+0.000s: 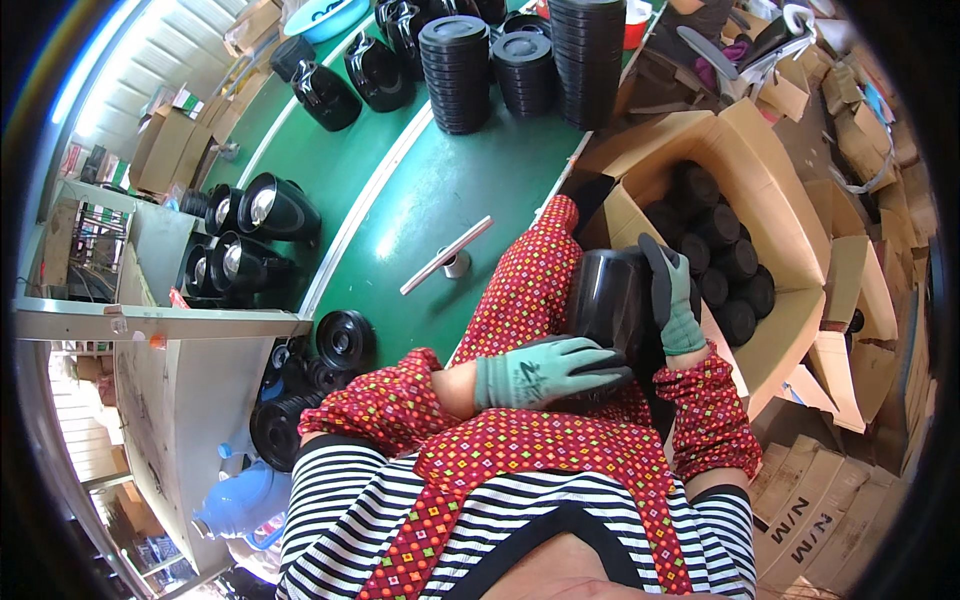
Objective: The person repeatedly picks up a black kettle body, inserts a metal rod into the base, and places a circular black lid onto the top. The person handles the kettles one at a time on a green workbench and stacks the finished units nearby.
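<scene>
A glossy black cylinder-shaped housing (606, 292) rests on my lap, over the red patterned apron. My left hand (550, 370), in a green glove with dark fingertips, lies across its near end with the fingers pressed together. Against its right side is my right hand (672, 295), gloved alike, with fingers bent along the housing. The two hands hold it between them. Its near end is partly hidden by the left fingers.
To the right, an open cardboard box (790, 225) contains several black round pieces. Stacks of black lids (455, 80) and black housings (380, 75) stand on the green table (385, 250), near a metal bar on a post (450, 258). A blue jug (242, 500) is at lower left.
</scene>
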`<act>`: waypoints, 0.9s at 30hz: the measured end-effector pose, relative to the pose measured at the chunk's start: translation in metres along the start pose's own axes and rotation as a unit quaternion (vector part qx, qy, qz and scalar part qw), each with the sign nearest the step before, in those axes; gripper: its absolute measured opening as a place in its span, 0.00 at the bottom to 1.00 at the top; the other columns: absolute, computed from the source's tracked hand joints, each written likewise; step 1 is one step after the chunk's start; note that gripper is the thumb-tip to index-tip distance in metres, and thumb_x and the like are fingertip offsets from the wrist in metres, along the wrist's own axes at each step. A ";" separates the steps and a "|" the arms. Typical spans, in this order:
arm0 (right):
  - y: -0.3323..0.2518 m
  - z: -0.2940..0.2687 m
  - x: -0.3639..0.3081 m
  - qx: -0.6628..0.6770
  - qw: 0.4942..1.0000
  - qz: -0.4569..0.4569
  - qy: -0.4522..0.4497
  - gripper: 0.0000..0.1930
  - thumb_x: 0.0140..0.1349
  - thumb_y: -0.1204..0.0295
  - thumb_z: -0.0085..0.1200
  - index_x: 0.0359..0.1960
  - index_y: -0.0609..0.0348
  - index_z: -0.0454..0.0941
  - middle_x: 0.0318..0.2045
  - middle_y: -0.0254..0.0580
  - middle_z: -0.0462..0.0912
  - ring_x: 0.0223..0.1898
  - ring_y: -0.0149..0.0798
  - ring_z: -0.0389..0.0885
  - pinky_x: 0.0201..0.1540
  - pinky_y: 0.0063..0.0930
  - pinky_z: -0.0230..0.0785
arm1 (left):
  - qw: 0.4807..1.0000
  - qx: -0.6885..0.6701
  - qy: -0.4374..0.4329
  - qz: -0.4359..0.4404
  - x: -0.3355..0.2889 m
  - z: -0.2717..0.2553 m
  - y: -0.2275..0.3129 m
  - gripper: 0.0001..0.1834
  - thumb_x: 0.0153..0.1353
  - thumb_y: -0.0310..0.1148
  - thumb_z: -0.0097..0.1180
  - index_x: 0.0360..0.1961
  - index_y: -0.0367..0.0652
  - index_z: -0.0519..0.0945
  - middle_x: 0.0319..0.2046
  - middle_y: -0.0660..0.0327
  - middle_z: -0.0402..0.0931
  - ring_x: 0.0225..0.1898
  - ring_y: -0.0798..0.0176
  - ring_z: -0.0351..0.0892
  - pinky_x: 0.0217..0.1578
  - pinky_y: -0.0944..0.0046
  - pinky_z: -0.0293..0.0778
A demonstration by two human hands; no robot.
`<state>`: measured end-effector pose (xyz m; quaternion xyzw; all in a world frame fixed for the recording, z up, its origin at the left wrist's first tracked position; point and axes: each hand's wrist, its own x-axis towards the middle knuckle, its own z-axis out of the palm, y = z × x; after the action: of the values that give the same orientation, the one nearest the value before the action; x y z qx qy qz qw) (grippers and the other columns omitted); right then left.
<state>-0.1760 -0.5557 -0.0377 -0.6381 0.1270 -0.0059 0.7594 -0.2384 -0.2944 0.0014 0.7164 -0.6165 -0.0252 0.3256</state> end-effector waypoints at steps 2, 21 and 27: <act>0.007 -0.012 -0.006 0.059 0.998 0.010 0.009 0.18 0.74 0.64 0.59 0.40 0.71 0.88 0.36 0.44 0.91 0.36 0.34 0.88 0.45 0.27 0.79 | 0.995 -0.088 0.027 -0.049 -0.016 -0.025 -0.008 0.41 0.60 0.39 0.69 0.72 0.37 0.69 0.70 0.41 0.66 0.70 0.35 0.68 0.68 0.44 0.69; -0.065 -0.012 -0.029 -0.198 0.924 -0.149 -0.292 0.14 0.48 0.71 0.76 0.37 0.60 0.88 0.46 0.47 0.83 0.52 0.51 0.80 0.63 0.49 0.69 | 0.739 -0.305 0.200 -0.566 -0.034 -0.129 -0.055 0.33 0.70 0.20 0.58 0.76 0.44 0.70 0.47 0.60 0.84 0.30 0.77 0.75 0.27 0.78 0.67; -0.130 0.015 0.054 -0.403 0.777 -0.418 -0.242 0.21 0.64 0.61 0.62 0.55 0.56 0.87 0.56 0.53 0.83 0.65 0.61 0.74 0.73 0.59 0.56 | 0.906 -0.140 -0.005 -0.399 0.075 -0.166 -0.051 0.39 0.59 0.21 0.66 0.73 0.38 0.71 0.47 0.43 0.83 0.40 0.47 0.87 0.45 0.56 0.80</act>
<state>-0.1011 -0.5743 0.0806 -0.8566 -0.3493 -0.1164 0.3616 -0.1031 -0.2882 0.1342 0.8493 -0.2707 -0.2426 0.3827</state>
